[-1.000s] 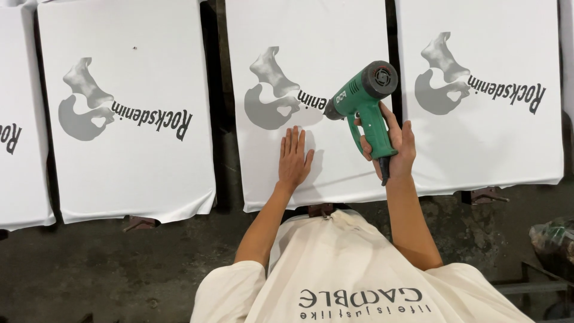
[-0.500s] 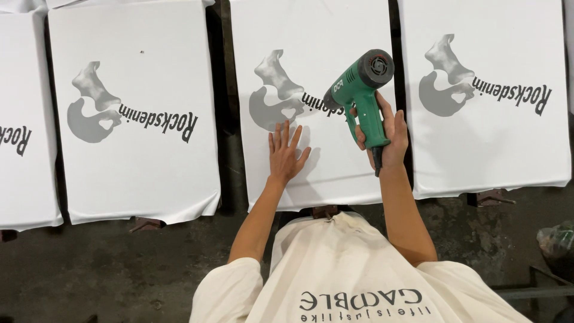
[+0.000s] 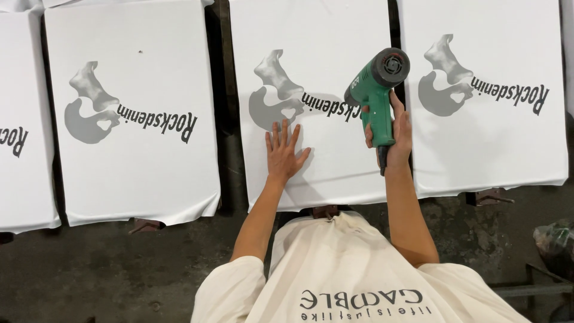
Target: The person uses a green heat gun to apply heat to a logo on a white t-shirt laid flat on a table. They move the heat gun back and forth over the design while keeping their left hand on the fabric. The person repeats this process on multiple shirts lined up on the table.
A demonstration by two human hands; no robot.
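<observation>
My right hand [image 3: 396, 136] grips the handle of a green heat gun [image 3: 376, 90], its dark nozzle pointing left and down over the black lettering on the middle white printed shirt [image 3: 311, 90]. My left hand [image 3: 283, 152] lies flat with fingers spread on that same shirt, just below the grey printed shape. The shirt is stretched over a flat board.
More white shirts with the same grey-and-black print lie on boards to the left [image 3: 128, 113] and right [image 3: 484, 96], with dark gaps between them. Below is a dark concrete floor [image 3: 107, 269]. A dark bundle [image 3: 553, 242] sits at the right edge.
The heat gun has moved right along the lettering, towards the shirt's right edge. My left hand has stayed flat in about the same place.
</observation>
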